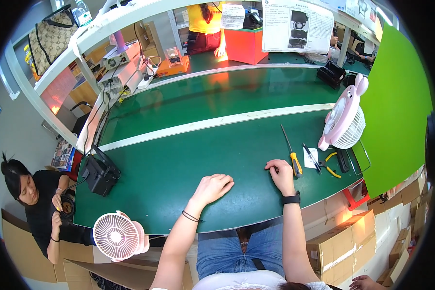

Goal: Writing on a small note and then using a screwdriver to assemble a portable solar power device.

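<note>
My left hand (213, 187) rests on the green tabletop (179, 154), its fingers loosely curled together, with nothing visible in it. To the right, my right hand (281, 175) also lies on the table, fingers bent inward, and no object shows in it. Nearest to it is a screwdriver (296, 165) with a yellow and black handle, just beyond the hand and apart from it. Further right lie a pen (312, 158) on a white paper slip (308, 155), yellow-handled pliers (331, 165) and a black tool-like piece (342, 160).
A pink and white fan (344, 121) stands at the right beside a green panel (396, 111). Another fan (116, 236) is at the front-left edge. A black device (100, 173) sits at the left. A co-worker (38, 203) sits further left; another person (203, 29) stands beyond the bench.
</note>
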### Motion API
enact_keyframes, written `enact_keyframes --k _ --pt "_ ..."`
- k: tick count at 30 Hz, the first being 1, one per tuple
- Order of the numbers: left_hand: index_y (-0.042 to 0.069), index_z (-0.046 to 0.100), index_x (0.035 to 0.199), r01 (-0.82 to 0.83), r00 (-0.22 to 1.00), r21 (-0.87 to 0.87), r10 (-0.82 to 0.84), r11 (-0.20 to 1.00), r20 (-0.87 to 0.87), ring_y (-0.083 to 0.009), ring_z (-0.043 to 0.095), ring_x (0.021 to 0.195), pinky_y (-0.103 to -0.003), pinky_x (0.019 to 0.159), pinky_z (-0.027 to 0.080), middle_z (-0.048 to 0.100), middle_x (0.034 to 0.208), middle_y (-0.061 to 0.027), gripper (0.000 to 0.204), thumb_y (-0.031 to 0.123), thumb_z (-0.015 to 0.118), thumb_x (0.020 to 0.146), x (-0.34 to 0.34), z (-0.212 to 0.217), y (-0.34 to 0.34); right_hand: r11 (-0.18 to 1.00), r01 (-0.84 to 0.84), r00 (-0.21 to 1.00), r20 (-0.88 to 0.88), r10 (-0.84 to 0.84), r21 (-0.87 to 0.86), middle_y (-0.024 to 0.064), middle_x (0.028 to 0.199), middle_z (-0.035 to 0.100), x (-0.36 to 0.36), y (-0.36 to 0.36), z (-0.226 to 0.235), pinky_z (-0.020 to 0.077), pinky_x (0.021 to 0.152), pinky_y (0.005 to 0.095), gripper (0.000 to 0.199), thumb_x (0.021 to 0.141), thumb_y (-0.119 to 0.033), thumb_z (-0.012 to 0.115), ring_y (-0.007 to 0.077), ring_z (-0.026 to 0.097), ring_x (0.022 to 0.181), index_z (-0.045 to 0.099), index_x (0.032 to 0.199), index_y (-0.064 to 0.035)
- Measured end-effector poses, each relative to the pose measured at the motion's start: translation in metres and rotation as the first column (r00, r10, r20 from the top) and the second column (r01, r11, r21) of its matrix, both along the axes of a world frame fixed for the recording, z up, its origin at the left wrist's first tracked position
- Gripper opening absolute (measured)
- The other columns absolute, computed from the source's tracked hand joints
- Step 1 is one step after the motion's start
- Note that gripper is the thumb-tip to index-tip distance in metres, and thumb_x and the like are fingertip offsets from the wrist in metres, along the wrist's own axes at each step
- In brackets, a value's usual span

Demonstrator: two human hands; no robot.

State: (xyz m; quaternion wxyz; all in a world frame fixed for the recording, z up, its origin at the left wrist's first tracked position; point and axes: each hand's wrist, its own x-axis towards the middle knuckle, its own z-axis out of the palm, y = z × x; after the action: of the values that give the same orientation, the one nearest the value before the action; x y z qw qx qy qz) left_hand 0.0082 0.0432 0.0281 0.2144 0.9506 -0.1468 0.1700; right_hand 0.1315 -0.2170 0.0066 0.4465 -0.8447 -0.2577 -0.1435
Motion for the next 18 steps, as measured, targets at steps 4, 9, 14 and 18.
enact_keyframes --k 4,9,14,18 --pt "0.011 0.069 0.091 -0.004 1.0 -0.002 0.004 1.0 -0.005 -0.0255 0.07 0.077 -0.039 0.068 0.056 0.069 0.08 -0.0061 0.012 0.023 0.068 0.093 -0.0005 0.0016 -0.0006 1.0 -0.003 1.0 -0.013 0.003 0.001 0.0069 0.089 0.073 -0.0002 0.0 0.0012 0.0539 0.072 0.0349 0.013 0.081 0.003 0.065 0.0256 0.066 0.082 0.074 0.083 -0.0057" --pt "0.011 0.069 0.092 -0.001 1.0 -0.01 0.001 1.0 0.007 -0.0257 0.069 0.077 -0.039 0.068 0.056 0.069 0.081 -0.0063 0.012 0.023 0.068 0.094 -0.0005 0.0015 -0.0003 1.0 -0.005 1.0 -0.022 0.005 0.018 0.007 0.089 0.073 -0.0007 0.0004 0.0012 0.0538 0.07 0.0345 0.014 0.082 0.004 0.064 0.0246 0.066 0.081 0.074 0.084 -0.0057" --pt "0.011 0.069 0.092 -0.001 1.0 -0.01 0.001 1.0 -0.003 -0.0255 0.069 0.078 -0.039 0.068 0.056 0.069 0.081 -0.0063 0.012 0.023 0.067 0.094 -0.001 0.0021 -0.0006 1.0 -0.002 1.0 -0.018 0.002 0.022 0.0071 0.089 0.073 0.0001 0.0001 -0.0011 0.0537 0.07 0.0344 0.014 0.082 0.003 0.064 0.0246 0.066 0.081 0.074 0.084 -0.0057" --pt "0.011 0.069 0.093 -0.004 1.0 -0.006 0.004 1.0 -0.014 -0.0255 0.07 0.078 -0.039 0.069 0.056 0.069 0.082 -0.0063 0.012 0.023 0.067 0.094 -0.0011 0.002 -0.0008 1.0 -0.002 1.0 -0.02 0.002 0.028 0.0073 0.089 0.073 -0.0003 0.0002 -0.0015 0.0536 0.07 0.0344 0.014 0.082 0.003 0.064 0.0247 0.066 0.08 0.074 0.084 -0.0056"
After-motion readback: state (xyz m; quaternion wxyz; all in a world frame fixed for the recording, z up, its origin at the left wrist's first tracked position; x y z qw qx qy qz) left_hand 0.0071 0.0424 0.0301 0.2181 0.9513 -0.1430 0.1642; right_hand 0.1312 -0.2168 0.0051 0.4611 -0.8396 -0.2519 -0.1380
